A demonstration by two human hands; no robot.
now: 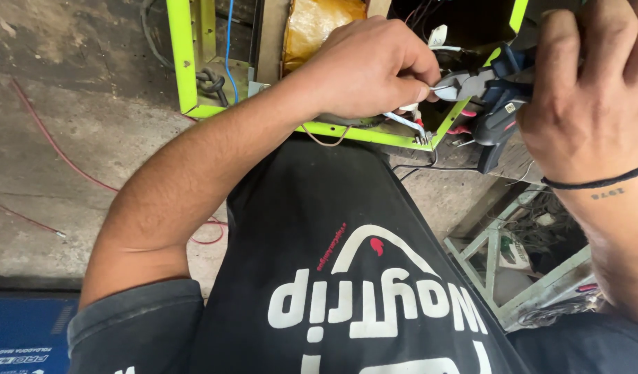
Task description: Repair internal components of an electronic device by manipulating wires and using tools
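I see my left hand [367,66] curled tight, its fingers [409,90] pinching a thin white wire [440,88] just above the near edge of the lime-green metal frame [184,62]. My right hand [589,90] is wrapped closed around the dark-handled cutting pliers [482,86], on the right, whose grey nose meets the wire at my left fingertips. Inside the frame, far left, hangs a blue wire [228,41]; beside it sits a yellow-wrapped coil [315,24]. A red wire [49,142] trails across the concrete floor [69,83] on the left.
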